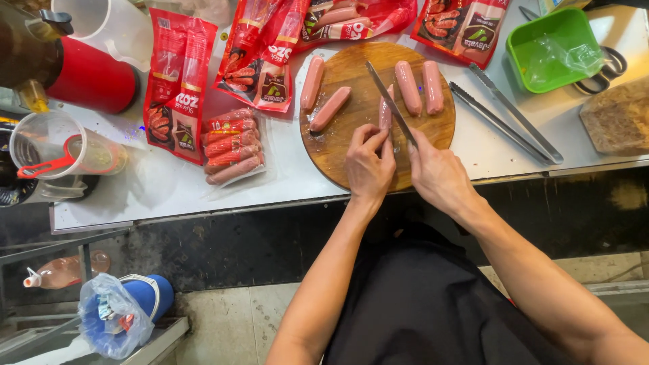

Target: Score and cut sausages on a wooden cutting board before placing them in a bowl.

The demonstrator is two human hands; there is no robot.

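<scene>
Left hand (368,165) pins a sausage (385,111) on the round wooden cutting board (351,152), fingers curled narrow around its near end. Right hand (436,172) is closed on the handle of a knife (391,105); blade runs up and left, lying along the sausage's length, so I read it as a lengthwise slit or peel, not a crosscut. Can't tell how deep the edge sits. Progress, as I judge it: early. Four other sausages on the board, two at its left (323,94), two at its right (420,86), all look whole and smooth, pink, no visible cuts. One opened clear pack of sausages (231,145) lies left of the board, untouched, casings still red. Red wrappers (181,81) spread across the upper centre of the frame, some look emptied. Sausage in hand is pale pink, straight, mostly hidden by fingers and blade. Metal tongs (507,115) right of the board, green tub (551,47) upper right, red jug (88,74) upper left. No cut pieces anywhere I can see.
</scene>
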